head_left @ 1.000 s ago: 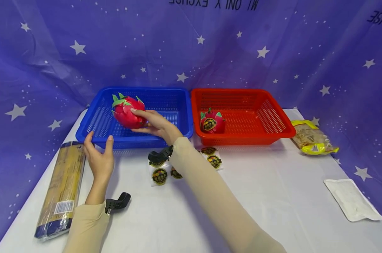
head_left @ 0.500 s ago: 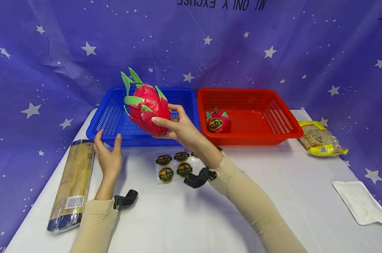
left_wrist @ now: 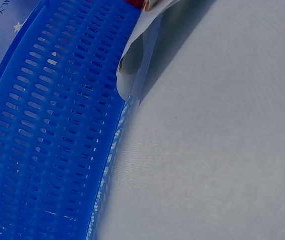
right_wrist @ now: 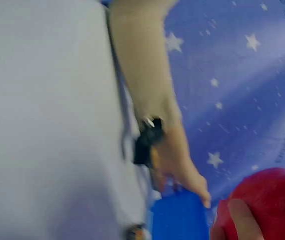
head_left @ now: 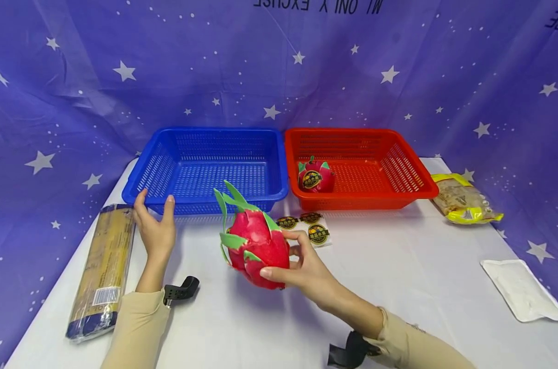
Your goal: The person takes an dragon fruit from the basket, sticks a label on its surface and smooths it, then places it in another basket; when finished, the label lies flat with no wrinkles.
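Note:
My right hand (head_left: 313, 271) holds a large red dragon fruit (head_left: 253, 241) with green leaf tips above the white table, thumb on its near side. In the right wrist view, the dragon fruit (right_wrist: 270, 195) is at the lower right. My left hand (head_left: 156, 233) is at the front left corner of the blue basket (head_left: 214, 200), thumb and fingers spread and fairly straight at the rim. Inside the red basket (head_left: 366, 196) sits a smaller dragon fruit (head_left: 322, 177) bearing a round black and gold sticker. A sheet of such stickers (head_left: 318, 234) lies partly hidden behind the held fruit.
A long clear pack (head_left: 105, 261), with yellowish contents and dark blue ends, lies at left. At right are a yellow and clear bag (head_left: 463, 200) and a flat white packet (head_left: 523, 289). A purple starry cloth (head_left: 242, 66) hangs behind the baskets.
The right hand has lifted the large dragon fruit out of the blue basket and brought it toward me and rightward, over the table. The left hand stays at the basket's corner.

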Demonstrator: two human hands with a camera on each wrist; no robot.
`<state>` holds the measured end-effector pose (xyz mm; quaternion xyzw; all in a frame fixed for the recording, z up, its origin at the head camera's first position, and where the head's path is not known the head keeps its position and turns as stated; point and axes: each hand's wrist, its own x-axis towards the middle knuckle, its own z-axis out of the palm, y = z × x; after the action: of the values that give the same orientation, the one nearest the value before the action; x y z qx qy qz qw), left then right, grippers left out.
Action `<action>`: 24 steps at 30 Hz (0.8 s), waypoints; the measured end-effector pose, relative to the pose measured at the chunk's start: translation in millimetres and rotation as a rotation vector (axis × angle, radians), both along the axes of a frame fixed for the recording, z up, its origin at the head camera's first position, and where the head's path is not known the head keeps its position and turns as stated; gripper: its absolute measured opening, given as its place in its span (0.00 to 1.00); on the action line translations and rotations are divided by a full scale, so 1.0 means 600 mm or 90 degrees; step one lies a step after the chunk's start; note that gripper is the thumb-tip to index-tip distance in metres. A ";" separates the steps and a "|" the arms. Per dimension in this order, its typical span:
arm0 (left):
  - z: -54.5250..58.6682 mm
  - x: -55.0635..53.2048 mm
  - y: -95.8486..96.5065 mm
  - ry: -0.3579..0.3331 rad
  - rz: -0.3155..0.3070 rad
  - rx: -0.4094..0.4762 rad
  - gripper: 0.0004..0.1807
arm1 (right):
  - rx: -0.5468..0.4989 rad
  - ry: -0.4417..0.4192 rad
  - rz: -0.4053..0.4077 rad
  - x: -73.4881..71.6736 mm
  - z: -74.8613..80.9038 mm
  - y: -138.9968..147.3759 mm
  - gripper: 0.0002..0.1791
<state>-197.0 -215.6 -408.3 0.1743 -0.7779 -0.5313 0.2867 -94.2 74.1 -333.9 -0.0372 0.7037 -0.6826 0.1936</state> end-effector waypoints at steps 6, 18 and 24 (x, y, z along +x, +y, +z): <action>0.001 -0.003 -0.002 0.001 0.003 0.003 0.33 | 0.019 -0.015 -0.022 0.055 -0.043 0.015 0.41; -0.003 -0.001 0.003 -0.003 -0.014 0.010 0.35 | 0.034 -0.104 -0.080 0.122 -0.097 0.032 0.44; -0.001 0.000 0.000 -0.007 -0.009 0.003 0.35 | 0.044 -0.110 -0.105 0.130 -0.110 0.034 0.44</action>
<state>-196.9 -215.7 -409.0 0.1720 -0.7793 -0.5345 0.2782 -16.1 94.4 -399.9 0.0864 0.7084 -0.6721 0.1976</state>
